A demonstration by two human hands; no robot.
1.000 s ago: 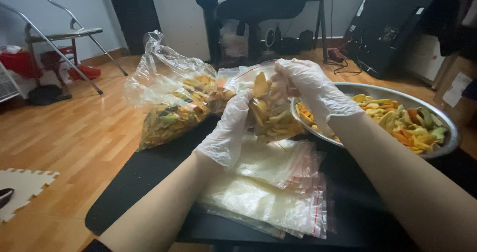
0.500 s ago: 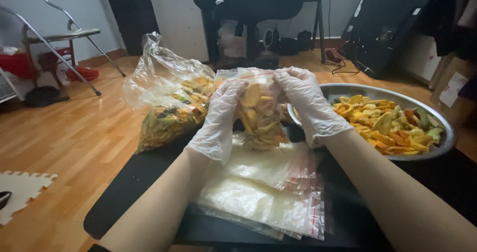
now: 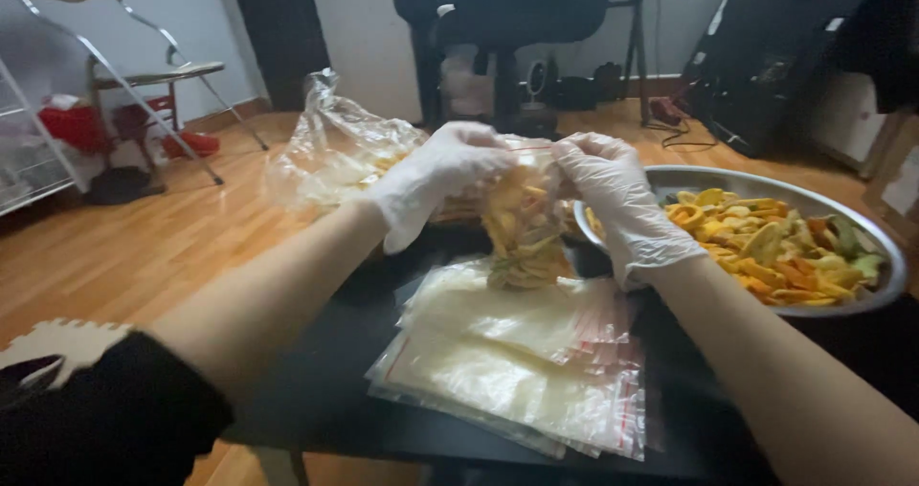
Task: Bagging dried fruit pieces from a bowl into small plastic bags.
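Observation:
Both my hands wear thin clear gloves and hold a small zip bag filled with yellow and orange dried fruit chips, upright above the black table. My left hand grips the bag's top left corner from above. My right hand pinches the top right edge by the red zip strip. The bag's bottom hangs just over a stack of empty zip bags.
A wide metal bowl of mixed dried fruit chips sits at the right. A large crumpled clear bag of the same chips lies behind my left arm. A folding chair and an office chair stand on the wooden floor beyond.
My left hand has risen from the bag's side to its top left corner, and my left arm has swung up across the view. Both hands now pinch the bag's top edge.

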